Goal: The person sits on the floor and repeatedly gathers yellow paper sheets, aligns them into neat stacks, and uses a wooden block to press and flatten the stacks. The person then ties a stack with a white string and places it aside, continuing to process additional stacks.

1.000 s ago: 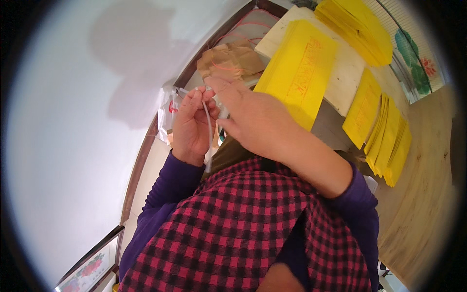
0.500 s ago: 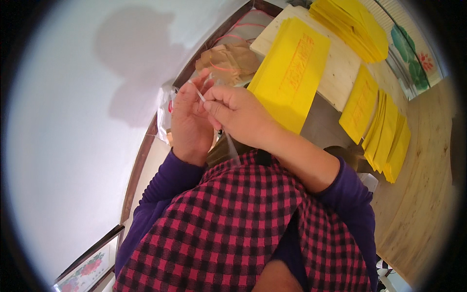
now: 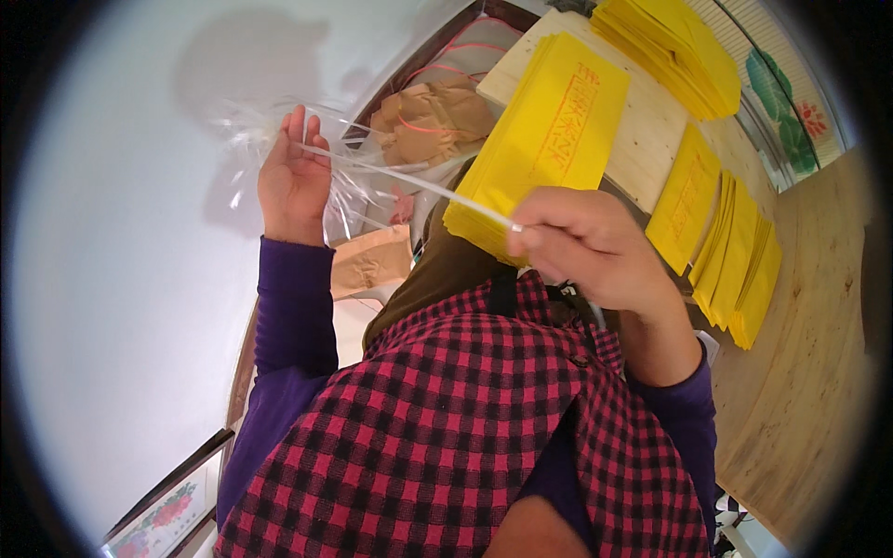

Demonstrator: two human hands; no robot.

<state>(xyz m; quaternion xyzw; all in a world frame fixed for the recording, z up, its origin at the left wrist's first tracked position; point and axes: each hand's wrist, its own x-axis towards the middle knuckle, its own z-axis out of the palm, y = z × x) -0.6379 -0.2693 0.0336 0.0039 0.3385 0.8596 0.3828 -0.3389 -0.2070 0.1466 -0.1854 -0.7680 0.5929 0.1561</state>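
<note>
Overall, a pale wall (image 3: 121,232) fills the left side, and a wooden table (image 3: 791,391) takes up the lower right. Between them is the person's red-and-black checked garment (image 3: 419,418). Smaller than these, a light board (image 3: 642,167) carries yellow paper: a large stack (image 3: 544,139) along its left edge, another stack (image 3: 674,56) at the far end, and a fanned group (image 3: 735,246) at the near end. I cannot tell whether these yellow pieces are flat sheets or pouches with something inside. Crumpled brown paper (image 3: 433,121) lies beyond the hands, and a flatter brown piece (image 3: 374,260) is nearer the person; what either may wrap is hidden.

Next in size, a loose bundle of white strands (image 3: 244,135) fans out behind and around the left hand (image 3: 296,181), against the wall. That hand is raised, palm turned inward, fingers loosely straight and a little apart; I cannot tell whether its grip closes on anything. The right hand (image 3: 591,246) is lower, in front of the large stack, with its grip pinching between thumb and forefinger.

Thinnest of all is the white strip (image 3: 423,180) it pinches. Its long axis is nearly straight, sloping from the left fingers down to the right hand, where a short end pokes out.
</note>
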